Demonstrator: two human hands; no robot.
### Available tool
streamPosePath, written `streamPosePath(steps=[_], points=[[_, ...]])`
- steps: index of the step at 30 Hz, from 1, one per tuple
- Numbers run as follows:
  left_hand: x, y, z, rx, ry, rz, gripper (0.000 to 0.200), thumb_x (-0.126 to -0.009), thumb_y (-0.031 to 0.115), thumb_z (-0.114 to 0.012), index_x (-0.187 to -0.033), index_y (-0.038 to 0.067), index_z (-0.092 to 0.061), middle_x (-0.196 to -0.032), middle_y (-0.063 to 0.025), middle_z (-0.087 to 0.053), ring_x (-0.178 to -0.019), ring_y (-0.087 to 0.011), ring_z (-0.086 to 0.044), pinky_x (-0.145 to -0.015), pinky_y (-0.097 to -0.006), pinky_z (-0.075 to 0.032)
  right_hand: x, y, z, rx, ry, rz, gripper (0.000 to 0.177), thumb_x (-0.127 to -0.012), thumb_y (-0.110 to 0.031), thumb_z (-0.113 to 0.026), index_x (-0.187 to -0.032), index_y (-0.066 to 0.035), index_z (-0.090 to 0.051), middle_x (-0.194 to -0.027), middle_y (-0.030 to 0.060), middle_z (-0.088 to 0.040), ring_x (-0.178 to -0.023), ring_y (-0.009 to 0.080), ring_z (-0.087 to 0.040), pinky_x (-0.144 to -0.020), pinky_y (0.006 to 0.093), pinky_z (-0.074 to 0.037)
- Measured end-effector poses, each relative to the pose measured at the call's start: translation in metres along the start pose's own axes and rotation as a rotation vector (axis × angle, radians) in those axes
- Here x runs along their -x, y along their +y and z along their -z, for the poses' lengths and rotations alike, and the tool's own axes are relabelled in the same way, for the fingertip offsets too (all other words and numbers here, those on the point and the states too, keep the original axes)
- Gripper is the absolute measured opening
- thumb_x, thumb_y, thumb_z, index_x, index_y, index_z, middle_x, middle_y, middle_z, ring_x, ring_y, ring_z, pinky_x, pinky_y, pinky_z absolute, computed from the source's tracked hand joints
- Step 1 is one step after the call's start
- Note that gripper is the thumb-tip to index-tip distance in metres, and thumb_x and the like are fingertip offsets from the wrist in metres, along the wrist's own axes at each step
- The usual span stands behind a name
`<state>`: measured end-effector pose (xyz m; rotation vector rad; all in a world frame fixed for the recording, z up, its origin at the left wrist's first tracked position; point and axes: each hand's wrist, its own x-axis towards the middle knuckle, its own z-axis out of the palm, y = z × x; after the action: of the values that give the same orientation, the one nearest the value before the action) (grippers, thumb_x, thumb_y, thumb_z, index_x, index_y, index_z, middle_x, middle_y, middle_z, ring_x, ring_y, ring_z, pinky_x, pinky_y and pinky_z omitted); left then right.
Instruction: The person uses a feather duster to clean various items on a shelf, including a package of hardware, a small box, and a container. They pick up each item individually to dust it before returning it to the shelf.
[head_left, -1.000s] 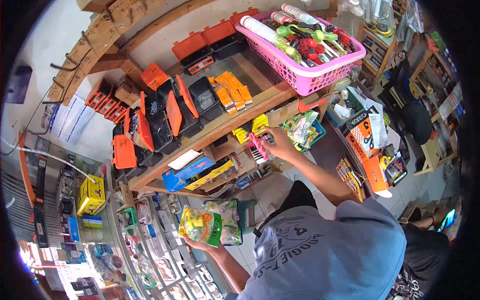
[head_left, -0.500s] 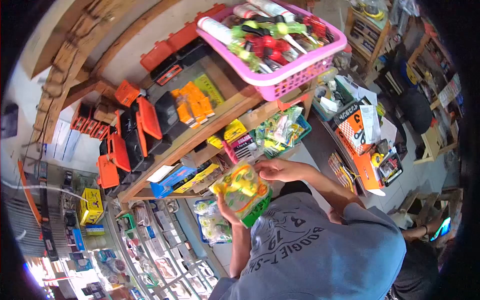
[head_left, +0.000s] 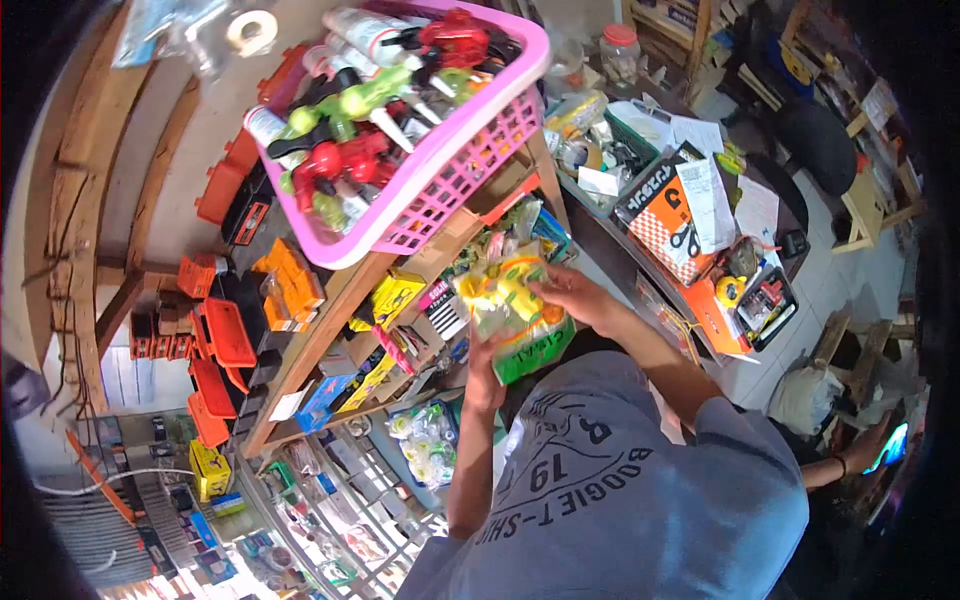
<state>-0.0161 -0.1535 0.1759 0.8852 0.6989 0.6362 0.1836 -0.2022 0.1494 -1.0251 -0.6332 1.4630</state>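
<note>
A clear plastic packet point(head_left: 515, 300) with yellow pieces inside and a green printed strip along its bottom is held up in front of my chest. My left hand point(head_left: 484, 378) grips its lower left side, with the fingers mostly hidden behind it. At the packet's upper right, my right hand point(head_left: 580, 298) pinches the plastic with thumb and fingers. Just behind the packet are the shelf's packaged goods.
A pink basket point(head_left: 450, 150) of spray bottles stands on the wooden shelf point(head_left: 330, 350). Orange-lidded boxes point(head_left: 225, 335) are at left. A desk at right bears papers and an orange box point(head_left: 720, 315). Another person's hand point(head_left: 880, 450) holds a lit phone at far right.
The view has shifted, and the pink basket now appears further left and lower. The packet and both hands have moved slightly right and up in view. My right hand now overlaps the packet's right side more.
</note>
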Motion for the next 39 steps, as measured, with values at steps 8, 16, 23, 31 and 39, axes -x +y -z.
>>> streamPosePath(steps=[8,16,23,31,39], points=[[-0.042,-0.001,-0.014,-0.049,0.049,0.125,0.061,-0.09,-0.002,-0.055,-0.143,0.01,-0.028,-0.128,-0.0092,-0.051,-0.114,-0.0211,-0.054,-0.09,-0.0356,-0.05,-0.015,-0.006,0.017,-0.026,0.043,0.023,0.044,-0.094,-0.032,-0.06,-0.127,-0.004,-0.053,-0.112,0.0028,-0.062,-0.101,0.0088,-0.057,-0.086,0.0254,-0.045],[-0.048,-0.009,0.006,0.027,0.216,0.149,0.044,-0.092,0.0,-0.051,-0.133,0.012,-0.042,-0.115,-0.0081,-0.059,-0.085,-0.0193,-0.063,-0.057,-0.0304,-0.052,-0.043,0.039,0.015,0.022,0.03,0.123,0.045,-0.089,-0.038,-0.065,-0.119,-0.006,-0.058,-0.095,0.0033,-0.066,-0.071,0.0071,-0.055,-0.064,0.0222,-0.045],[-0.043,-0.007,0.029,0.152,0.302,0.081,0.046,-0.091,0.002,-0.052,-0.133,0.016,-0.041,-0.113,-0.0055,-0.06,-0.083,-0.0173,-0.061,-0.057,-0.0291,-0.046,-0.075,0.029,0.021,-0.26,0.031,-0.153,0.051,-0.093,-0.043,-0.057,-0.13,-0.01,-0.047,-0.082,0.0026,-0.061,-0.065,0.0094,-0.057,-0.056,0.0252,-0.047],[-0.031,0.004,0.04,0.243,0.356,-0.032,0.043,-0.091,0.002,-0.051,-0.131,0.014,-0.042,-0.115,-0.0076,-0.059,-0.089,-0.0196,-0.061,-0.063,-0.0328,-0.049,-0.122,-0.026,0.014,0.931,0.536,0.51,0.045,-0.086,-0.029,-0.062,-0.127,-0.013,-0.051,-0.072,0.0144,-0.064,-0.071,0.0295,-0.067,-0.06,0.042,-0.052],[-0.047,0.014,0.046,0.231,0.212,-0.079,0.043,-0.092,0.003,-0.05,-0.132,0.017,-0.041,-0.118,-0.0063,-0.057,-0.091,-0.02,-0.059,-0.068,-0.0324,-0.049,-0.141,-0.011,0.053,1.277,0.481,0.546,0.028,-0.085,-0.021,-0.062,-0.112,-0.014,-0.065,-0.071,0.012,-0.065,-0.067,0.0295,-0.065,-0.06,0.0423,-0.052]])
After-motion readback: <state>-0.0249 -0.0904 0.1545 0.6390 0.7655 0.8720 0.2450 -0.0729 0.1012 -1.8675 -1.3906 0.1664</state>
